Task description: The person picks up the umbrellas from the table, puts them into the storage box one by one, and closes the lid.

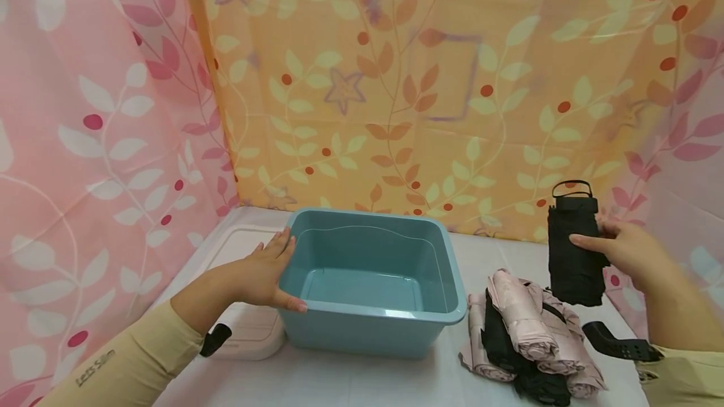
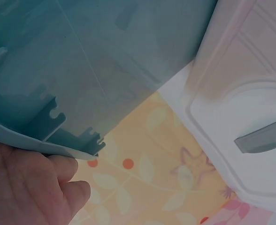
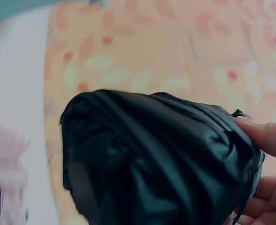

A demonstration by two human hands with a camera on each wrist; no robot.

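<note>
A black folded umbrella [image 1: 575,250] with a wrist loop on top is held upright above the table in my right hand [image 1: 633,250]. The thumb lies across its front; in the right wrist view the bunched black fabric [image 3: 157,154] fills the middle. My left hand [image 1: 260,272] rests on the left rim of a blue plastic bin [image 1: 362,335], fingers spread and thumb at the front rim. No objects show inside the bin. Below the right hand lies a pile of rolled pink umbrellas [image 1: 520,313] and black ones [image 1: 498,338].
A white lid [image 1: 249,338] lies flat to the left of the bin, partly under my left arm. White cloth covers the table [image 1: 351,382]. Patterned orange curtain [image 1: 384,80] hangs behind, with pink curtains [image 1: 85,162] at the sides.
</note>
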